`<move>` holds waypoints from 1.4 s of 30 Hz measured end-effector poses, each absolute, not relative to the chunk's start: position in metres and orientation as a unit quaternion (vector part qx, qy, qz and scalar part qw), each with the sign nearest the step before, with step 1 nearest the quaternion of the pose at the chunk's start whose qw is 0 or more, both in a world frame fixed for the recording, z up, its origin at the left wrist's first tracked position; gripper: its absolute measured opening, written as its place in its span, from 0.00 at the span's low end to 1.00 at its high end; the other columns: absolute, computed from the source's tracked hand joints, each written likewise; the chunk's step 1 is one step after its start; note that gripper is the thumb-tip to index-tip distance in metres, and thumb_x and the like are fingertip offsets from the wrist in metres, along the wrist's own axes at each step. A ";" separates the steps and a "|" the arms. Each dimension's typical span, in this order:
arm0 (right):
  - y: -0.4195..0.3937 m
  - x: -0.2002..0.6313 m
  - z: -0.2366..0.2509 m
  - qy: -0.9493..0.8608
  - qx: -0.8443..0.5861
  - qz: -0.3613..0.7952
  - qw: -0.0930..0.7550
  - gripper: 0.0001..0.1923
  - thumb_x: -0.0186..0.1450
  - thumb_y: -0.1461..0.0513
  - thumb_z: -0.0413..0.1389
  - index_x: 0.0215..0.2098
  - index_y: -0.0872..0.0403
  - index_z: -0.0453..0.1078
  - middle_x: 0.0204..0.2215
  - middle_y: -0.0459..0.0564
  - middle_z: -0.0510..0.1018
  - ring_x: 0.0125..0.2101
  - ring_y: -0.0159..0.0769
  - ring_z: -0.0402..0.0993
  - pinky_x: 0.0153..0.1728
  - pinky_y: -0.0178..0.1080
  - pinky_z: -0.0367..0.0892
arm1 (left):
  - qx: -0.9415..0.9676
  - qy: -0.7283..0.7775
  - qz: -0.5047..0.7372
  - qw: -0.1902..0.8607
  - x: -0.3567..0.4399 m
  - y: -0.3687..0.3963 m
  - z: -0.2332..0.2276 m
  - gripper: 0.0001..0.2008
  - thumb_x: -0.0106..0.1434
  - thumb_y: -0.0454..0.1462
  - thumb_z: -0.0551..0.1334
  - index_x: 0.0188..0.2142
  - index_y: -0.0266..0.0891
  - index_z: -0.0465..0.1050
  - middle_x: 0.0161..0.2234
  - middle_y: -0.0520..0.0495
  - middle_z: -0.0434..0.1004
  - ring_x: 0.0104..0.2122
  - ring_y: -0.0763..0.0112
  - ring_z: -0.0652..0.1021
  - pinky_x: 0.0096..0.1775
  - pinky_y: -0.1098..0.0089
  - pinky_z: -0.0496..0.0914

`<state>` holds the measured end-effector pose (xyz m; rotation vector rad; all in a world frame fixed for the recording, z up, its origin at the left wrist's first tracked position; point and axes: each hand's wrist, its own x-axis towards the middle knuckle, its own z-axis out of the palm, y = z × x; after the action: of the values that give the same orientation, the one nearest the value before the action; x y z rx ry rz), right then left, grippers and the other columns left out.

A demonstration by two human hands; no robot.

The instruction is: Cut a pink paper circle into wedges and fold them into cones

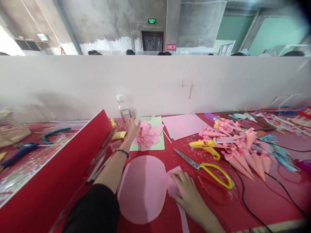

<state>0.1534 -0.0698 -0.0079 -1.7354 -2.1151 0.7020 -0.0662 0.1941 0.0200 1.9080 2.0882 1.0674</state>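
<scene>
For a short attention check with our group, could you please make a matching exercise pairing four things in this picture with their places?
Things:
1. left hand
2. right hand
3. scissors
4. exit sign

Places:
A. near the yellow glue gun
B. above the dark door
C. on a pink paper piece
D. next to the pink scraps

Pairs: 1-D, 2-C, 3-A, 4-B
</scene>
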 end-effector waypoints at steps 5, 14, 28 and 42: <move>-0.071 0.154 -0.015 -0.699 -0.598 0.323 0.221 0.27 0.58 0.65 0.49 0.57 0.52 0.54 0.55 0.54 0.59 0.57 0.43 0.49 0.55 0.49 0.47 | 0.633 0.659 0.401 0.059 -0.069 0.157 0.045 0.20 0.60 0.41 0.48 0.51 0.37 0.56 0.48 0.39 0.62 0.50 0.59 0.61 0.51 0.58 0.55; -0.060 0.179 0.000 -0.612 -0.534 0.414 0.411 0.24 0.57 0.64 0.51 0.52 0.51 0.57 0.52 0.51 0.64 0.53 0.39 0.59 0.53 0.44 0.53 | 0.815 0.457 0.276 0.225 -0.036 0.036 0.070 0.17 0.59 0.42 0.51 0.46 0.40 0.63 0.47 0.45 0.67 0.48 0.65 0.66 0.50 0.63 0.60; -0.031 0.172 0.023 -0.634 -0.485 0.393 0.457 0.06 0.59 0.61 0.51 0.35 0.54 0.63 0.30 0.46 0.72 0.32 0.33 0.71 0.34 0.36 0.65 | 0.707 0.503 0.322 0.379 0.006 -0.054 0.037 0.11 0.57 0.41 0.53 0.22 0.38 0.61 0.20 0.54 0.65 0.23 0.74 0.68 0.27 0.73 0.60; -0.005 0.195 0.017 -0.804 -0.570 0.172 0.005 0.34 0.51 0.66 0.56 0.56 0.63 0.55 0.52 0.63 0.62 0.52 0.50 0.55 0.50 0.46 0.54 | 0.645 0.551 0.393 0.356 -0.038 -0.060 0.033 0.08 0.53 0.41 0.55 0.25 0.38 0.62 0.21 0.55 0.62 0.24 0.73 0.67 0.29 0.73 0.62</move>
<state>0.1945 -0.0051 0.0168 -1.7832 -2.5160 0.5401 -0.0382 -0.0598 0.0329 1.6650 1.4223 1.0156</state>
